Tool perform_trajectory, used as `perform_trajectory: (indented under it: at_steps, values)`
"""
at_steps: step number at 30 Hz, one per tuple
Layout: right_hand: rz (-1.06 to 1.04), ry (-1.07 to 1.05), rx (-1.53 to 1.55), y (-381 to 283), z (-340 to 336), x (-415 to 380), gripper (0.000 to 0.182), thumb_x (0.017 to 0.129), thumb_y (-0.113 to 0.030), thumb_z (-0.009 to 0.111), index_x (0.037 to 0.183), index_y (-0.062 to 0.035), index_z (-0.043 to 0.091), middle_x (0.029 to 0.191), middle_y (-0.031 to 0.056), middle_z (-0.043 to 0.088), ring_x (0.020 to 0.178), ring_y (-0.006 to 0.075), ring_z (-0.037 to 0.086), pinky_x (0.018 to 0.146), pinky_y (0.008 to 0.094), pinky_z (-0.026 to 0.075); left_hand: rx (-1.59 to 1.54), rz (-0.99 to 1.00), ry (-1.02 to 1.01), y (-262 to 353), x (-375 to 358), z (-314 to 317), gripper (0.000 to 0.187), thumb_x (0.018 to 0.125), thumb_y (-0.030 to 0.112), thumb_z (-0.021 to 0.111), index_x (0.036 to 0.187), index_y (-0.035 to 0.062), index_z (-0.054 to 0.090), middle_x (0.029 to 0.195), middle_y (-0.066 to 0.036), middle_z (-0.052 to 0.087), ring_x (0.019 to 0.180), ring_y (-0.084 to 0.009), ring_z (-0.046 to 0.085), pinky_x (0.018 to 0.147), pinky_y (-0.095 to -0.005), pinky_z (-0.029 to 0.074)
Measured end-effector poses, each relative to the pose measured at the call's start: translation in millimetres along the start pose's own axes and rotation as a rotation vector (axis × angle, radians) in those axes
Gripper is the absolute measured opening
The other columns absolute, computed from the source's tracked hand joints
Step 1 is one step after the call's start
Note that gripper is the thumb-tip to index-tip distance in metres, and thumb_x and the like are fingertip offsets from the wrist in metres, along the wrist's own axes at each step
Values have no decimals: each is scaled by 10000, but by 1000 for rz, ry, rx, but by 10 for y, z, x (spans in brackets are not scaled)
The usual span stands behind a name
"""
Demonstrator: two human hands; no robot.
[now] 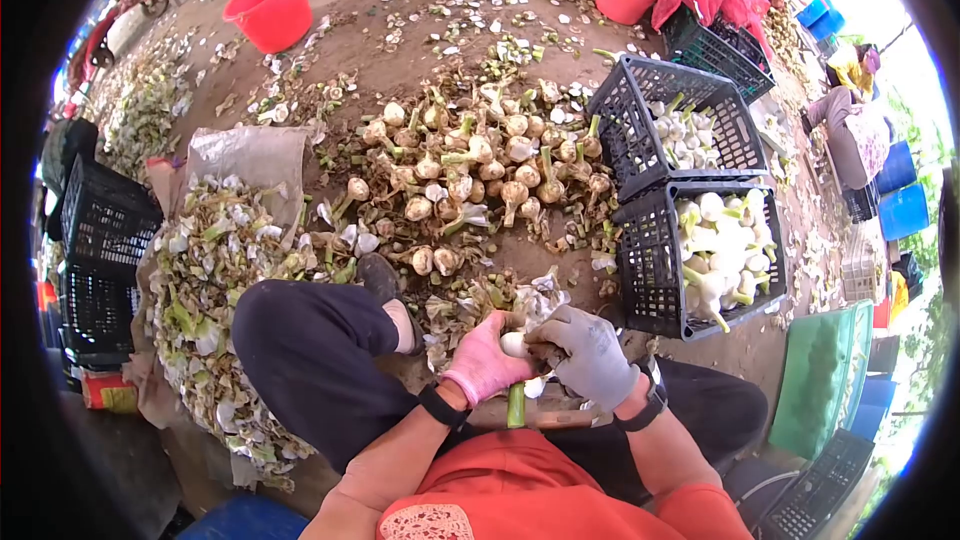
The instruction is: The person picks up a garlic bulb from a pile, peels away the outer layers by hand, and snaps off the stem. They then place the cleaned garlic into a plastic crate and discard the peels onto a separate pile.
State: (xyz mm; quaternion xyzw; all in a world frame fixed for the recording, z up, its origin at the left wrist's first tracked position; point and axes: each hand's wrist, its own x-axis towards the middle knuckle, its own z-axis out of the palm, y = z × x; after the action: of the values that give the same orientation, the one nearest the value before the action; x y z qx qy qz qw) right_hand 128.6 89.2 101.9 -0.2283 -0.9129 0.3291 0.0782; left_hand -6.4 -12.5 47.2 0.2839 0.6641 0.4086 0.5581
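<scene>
My left hand (487, 360), in a pink glove, is wrapped round a white garlic bulb (514, 345) in front of my lap. Its green stem (516, 406) points down toward my red top. My right hand (585, 352), in a grey glove, is closed against the bulb's right side; brown matter shows at its fingertips, and whether it holds a tool I cannot make out. Beyond my hands, untrimmed garlic bulbs (480, 165) lie heaped on the ground. White peeled bulbs fill the near black crate (655, 275) at the right.
Behind it stands another black crate (625, 130) with garlic. Peelings (215, 310) are piled at my left. Red buckets (272, 15) stand farther off. More black crates (100, 240) are at the far left. A person (850, 135) sits at the far right, near blue containers (903, 210).
</scene>
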Motion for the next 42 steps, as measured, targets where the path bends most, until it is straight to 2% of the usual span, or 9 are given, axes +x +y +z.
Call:
perform_trajectory:
  at_steps: [6,12,14,17,23,27,28,35,42]
  values:
    - [271,238,-24,755,300,43,150,733,13,608,860,-62,637,771,125,616,739,299,622,639,364,498,-362,74,-101,105,-84,20,660,604,79,843,1172,36,509,977,-53,607,891,-120,592,797,-278,516]
    - [86,217,190,562,295,-241,636,785,42,642,1372,-51,418,1311,136,477,1119,198,547,929,301,451,-40,165,106,108,-67,-1,751,596,82,851,1240,5,472,1048,-98,606,946,-160,607,835,-285,515]
    - [453,120,1057,271,354,-194,651,824,-22,668,1393,13,354,1327,127,463,1199,163,475,983,269,409,24,306,159,-87,53,136,757,596,71,837,1253,8,468,1101,-115,589,1010,-184,592,879,-297,500]
    - [550,191,1250,225,375,-210,627,818,-24,676,1372,17,386,1285,114,489,1154,151,500,953,266,429,379,600,198,32,90,232,697,634,29,741,1276,11,470,1060,-165,556,1058,-304,560,937,-361,460]
    - [564,900,1051,526,-465,-341,527,788,103,584,1290,4,458,1168,99,542,847,157,620,726,265,520,195,345,107,-369,210,334,612,741,-75,536,1337,-4,412,1072,-118,588,959,-220,597,871,-297,476]
    - [591,1165,-323,1026,-901,-656,563,729,53,615,1276,37,484,1151,209,575,1066,296,570,958,378,437,114,242,68,-357,236,321,538,768,-90,491,1299,-8,459,1030,-82,617,938,-146,598,858,-268,476]
    - [700,1182,-121,1044,-900,-671,582,714,56,617,1281,14,496,1231,214,542,1163,306,520,998,381,405,165,269,95,-414,261,325,520,769,-83,502,1282,-1,483,1019,-82,624,936,-148,602,862,-269,476]
    - [767,813,-594,1586,-318,-358,462,751,-60,652,1203,-25,564,1249,166,544,1230,354,433,1037,453,346,-3,193,103,-348,180,261,469,811,-38,576,1271,22,505,1031,-44,616,933,-111,580,876,-254,461]
    - [376,133,255,1075,1287,1013,342,794,-176,654,1125,-92,625,1077,176,630,1008,344,603,858,421,487,-577,113,303,10,189,67,380,868,-34,575,1238,3,499,991,-23,589,870,-72,555,778,-215,471]
